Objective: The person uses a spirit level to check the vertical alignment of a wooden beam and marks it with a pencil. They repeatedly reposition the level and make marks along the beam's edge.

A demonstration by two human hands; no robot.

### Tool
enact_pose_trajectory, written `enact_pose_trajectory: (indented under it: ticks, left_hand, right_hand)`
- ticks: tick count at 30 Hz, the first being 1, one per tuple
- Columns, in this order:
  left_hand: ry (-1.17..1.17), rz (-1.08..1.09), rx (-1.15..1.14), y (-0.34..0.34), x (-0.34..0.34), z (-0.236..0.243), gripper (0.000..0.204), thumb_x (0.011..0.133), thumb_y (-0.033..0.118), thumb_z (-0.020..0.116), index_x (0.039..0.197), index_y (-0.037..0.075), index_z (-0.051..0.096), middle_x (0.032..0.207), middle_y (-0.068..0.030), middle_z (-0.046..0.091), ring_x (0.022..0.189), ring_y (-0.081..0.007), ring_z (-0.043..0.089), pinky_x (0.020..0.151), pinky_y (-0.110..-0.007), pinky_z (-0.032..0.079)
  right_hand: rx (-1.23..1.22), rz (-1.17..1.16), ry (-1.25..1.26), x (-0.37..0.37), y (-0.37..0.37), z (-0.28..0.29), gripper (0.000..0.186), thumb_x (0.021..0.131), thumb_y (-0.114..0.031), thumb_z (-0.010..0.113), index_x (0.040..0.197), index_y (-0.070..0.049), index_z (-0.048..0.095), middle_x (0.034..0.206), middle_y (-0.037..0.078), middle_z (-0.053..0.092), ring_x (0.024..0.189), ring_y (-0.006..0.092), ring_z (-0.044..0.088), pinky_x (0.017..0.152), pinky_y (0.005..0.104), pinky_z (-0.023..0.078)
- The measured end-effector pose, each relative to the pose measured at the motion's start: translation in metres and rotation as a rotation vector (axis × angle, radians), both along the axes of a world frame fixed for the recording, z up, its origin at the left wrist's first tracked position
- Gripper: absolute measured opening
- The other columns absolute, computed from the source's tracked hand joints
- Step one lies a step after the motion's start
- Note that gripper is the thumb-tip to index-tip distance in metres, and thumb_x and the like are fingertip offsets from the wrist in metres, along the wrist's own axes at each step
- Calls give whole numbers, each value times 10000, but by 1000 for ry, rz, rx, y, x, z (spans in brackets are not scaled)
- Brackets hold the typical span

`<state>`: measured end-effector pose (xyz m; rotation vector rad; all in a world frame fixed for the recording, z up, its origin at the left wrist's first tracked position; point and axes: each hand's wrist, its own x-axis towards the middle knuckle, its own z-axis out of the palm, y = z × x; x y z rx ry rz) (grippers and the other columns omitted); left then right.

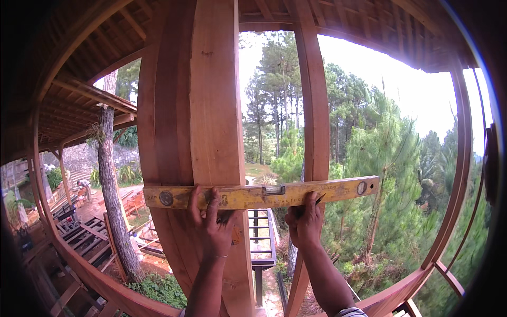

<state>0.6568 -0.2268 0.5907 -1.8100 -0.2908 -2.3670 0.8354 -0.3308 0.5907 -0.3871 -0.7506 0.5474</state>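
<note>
Holding a yellow spirit level [243, 197] nearly horizontal across the front of a wooden post [216, 116], the left hand [215, 226] lays partly curled fingers [212, 205] over its face, while the right hand [305, 224], mostly closed, grasps its lower edge beside a slim dark pointed object [320, 199]. Past the post stand a narrower upright [312, 105] and pine trees [380, 142].

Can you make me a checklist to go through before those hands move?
1. Left hand on the long yellow spirit level: ok.
2. Right hand at its lower edge: ok.
3. Level across the front of the broad light-brown wooden post: ok.
4. Thin dark pointed stick in the right hand: ok.
5. Bubble centred in the small clear middle vial: cannot tell, too small.
6. Level touching the narrow reddish-brown wooden post: cannot tell from this angle.
</note>
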Motion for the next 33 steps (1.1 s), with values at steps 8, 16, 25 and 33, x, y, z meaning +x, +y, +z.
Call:
enact_pose_trajectory:
  ticks: [8,16,25,33]
  left_hand:
    - [8,64,-31,-1,0,-4,781,642,25,922,1353,92,606,1512,-122,375,1045,-161,603,634,-247,461]
    - [21,55,-18,1,1,-6,737,664,115,936,1328,84,619,1494,-175,350,1175,-256,582,866,-337,570]
    - [-4,36,-27,2,2,-4,726,667,207,944,1313,87,636,1475,-183,366,1229,-300,565,928,-369,577]
    - [-5,51,20,-1,0,0,735,670,211,944,1320,94,623,1462,-184,373,1207,-318,572,923,-391,574]
  right_hand:
    - [22,145,17,-5,3,3,512,988,-610,513,915,-103,504,653,-7,450,492,93,364,441,259,276]
    - [-55,-5,21,-9,-9,13,483,981,-612,517,979,-129,529,688,-10,499,450,92,340,416,241,261]
    - [-20,3,20,-4,1,5,517,989,-644,465,995,-128,496,605,7,455,436,105,348,439,256,271]
    - [-38,8,79,-6,3,6,484,999,-615,476,992,-131,498,622,5,474,440,109,359,439,260,283]
